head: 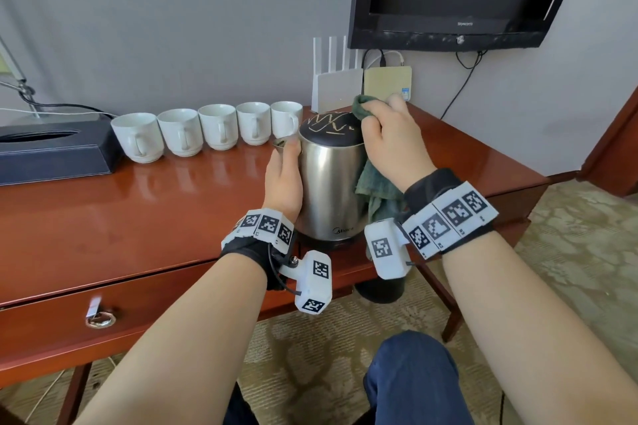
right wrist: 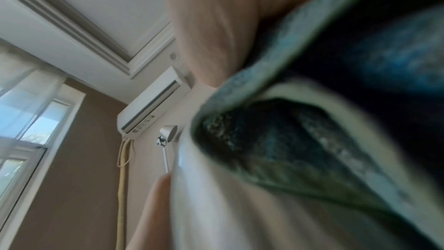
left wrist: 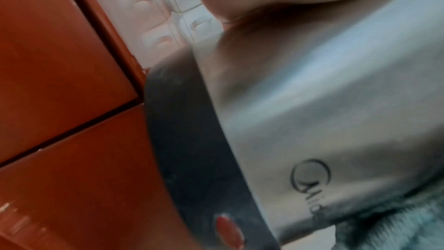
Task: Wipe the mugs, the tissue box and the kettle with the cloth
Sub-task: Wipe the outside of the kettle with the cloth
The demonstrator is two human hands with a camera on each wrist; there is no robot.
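On the desk [head: 138, 203], front edge: kettle [head: 331, 183] upright. Left hand [head: 283, 179] lies flat, steadying its side; right hand [head: 393, 145] grips cloth [head: 376, 190] at the lid. Steel looks slick, probably light — brace the body, not the spout.

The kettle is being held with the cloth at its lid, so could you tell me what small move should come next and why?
Probably draw the cloth across the kettle's dark lid: the right hand grips it at the lid's edge, and the left hand steadies the body.
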